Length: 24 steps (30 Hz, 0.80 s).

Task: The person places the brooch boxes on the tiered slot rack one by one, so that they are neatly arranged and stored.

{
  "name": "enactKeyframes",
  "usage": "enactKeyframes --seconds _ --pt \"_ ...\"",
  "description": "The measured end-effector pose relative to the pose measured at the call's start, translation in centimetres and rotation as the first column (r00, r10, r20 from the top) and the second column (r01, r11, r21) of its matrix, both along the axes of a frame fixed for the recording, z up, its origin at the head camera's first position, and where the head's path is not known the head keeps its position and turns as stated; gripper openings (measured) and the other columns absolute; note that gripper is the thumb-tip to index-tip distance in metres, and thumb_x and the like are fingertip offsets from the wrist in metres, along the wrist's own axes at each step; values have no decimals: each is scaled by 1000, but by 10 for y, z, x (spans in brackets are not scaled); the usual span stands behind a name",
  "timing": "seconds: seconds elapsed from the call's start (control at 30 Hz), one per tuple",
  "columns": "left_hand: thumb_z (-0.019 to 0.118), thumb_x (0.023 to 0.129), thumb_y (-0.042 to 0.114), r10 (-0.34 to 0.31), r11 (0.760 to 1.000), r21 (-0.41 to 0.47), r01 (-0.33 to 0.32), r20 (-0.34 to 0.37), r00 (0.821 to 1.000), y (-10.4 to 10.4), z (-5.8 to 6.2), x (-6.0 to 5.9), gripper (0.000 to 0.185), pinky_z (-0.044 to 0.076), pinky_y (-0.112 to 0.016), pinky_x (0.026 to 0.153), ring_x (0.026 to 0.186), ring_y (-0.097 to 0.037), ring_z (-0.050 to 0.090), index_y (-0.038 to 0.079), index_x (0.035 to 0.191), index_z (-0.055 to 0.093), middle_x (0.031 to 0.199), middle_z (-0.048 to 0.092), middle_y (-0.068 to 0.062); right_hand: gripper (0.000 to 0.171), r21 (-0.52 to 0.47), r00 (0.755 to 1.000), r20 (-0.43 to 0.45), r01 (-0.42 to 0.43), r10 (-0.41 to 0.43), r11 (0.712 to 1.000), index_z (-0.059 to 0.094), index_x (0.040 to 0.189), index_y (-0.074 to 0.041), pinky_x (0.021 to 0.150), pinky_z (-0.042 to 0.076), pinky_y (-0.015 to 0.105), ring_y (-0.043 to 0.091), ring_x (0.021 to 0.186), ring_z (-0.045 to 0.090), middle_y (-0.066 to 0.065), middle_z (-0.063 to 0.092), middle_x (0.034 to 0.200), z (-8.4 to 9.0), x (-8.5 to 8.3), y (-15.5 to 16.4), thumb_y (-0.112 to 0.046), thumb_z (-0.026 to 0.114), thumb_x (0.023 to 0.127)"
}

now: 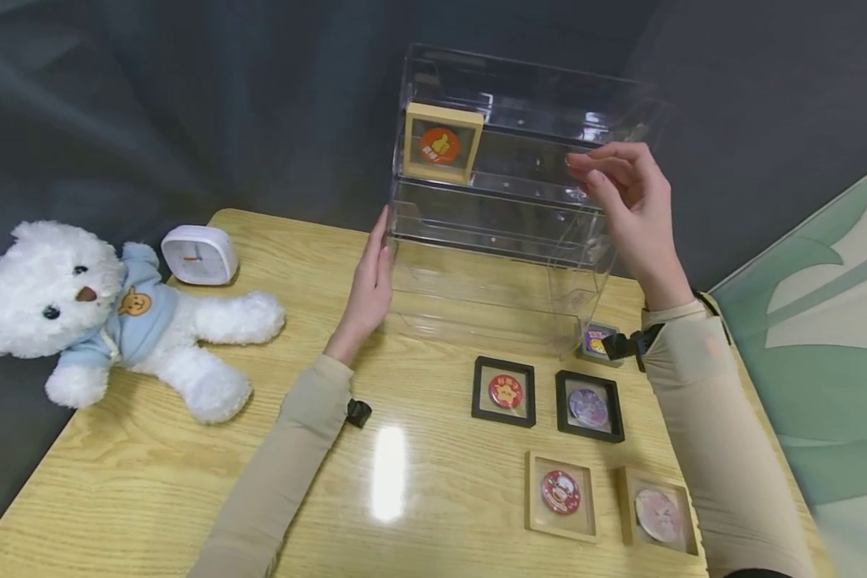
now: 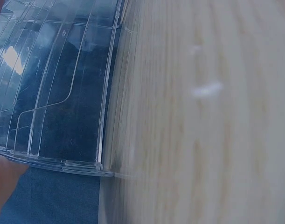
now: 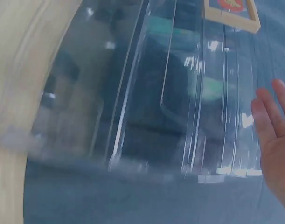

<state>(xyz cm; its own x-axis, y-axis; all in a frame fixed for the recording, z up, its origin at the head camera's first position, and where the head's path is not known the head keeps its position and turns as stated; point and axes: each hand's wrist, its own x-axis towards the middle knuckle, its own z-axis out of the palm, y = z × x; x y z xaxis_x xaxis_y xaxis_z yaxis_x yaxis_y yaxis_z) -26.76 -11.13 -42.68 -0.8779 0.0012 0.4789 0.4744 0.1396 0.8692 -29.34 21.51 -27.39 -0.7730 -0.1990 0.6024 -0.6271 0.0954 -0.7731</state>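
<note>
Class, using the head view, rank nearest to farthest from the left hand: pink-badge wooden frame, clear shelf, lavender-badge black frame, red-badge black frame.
1. Clear shelf: right, against the left hand.
2. Red-badge black frame: in front of the shelf.
3. Lavender-badge black frame: right of that.
4. Pink-badge wooden frame: lower right.

Dark cloth (image 1: 260, 104) hangs behind a pale wood-grain table (image 1: 441, 514), which reflects a white streak of light (image 1: 388, 474); at right, a green-and-white patterned panel (image 1: 831, 321).
</note>
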Motion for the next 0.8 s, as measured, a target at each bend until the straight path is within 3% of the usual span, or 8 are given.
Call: enactKeyframes --seconds 0.1,0.33,0.6,0.8 --pt "26 116 0 -4 1000 11 4 19 1000 1 6 4 57 17 -32 131 162 -31 18 2 171 16 177 17 -16 27 -3 1000 13 1 -1 1000 64 133 2 104 53 28 22 122 68 15 72 134 -6 12 16 -2 64 107" --pt "27 115 -2 -18 1000 20 17 34 999 3 32 25 54 15 -32 131 162 -32 18 -5 168 17 175 18 -22 31 -12 996 82 25 -24 1000 61 138 5 108 51 24 21 124 67 14 72 136 -23 47 56 1 61 107" --pt "27 115 -2 -15 1000 25 14 19 1000 2 32 24 54 16 -31 131 161 -33 19 -5 168 18 175 19 -23 33 0 989 128 69 -69 998 58 139 10 107 51 22 19 123 68 13 72 136 -49 84 94 7 57 107" --pt "26 115 -1 -4 1000 16 4 5 1000 2 10 6 55 16 -30 131 162 -33 18 -2 169 17 176 17 -21 34 46 981 193 27 -36 999 54 140 15 106 52 24 21 124 67 15 70 138 -69 106 109 11 53 106"
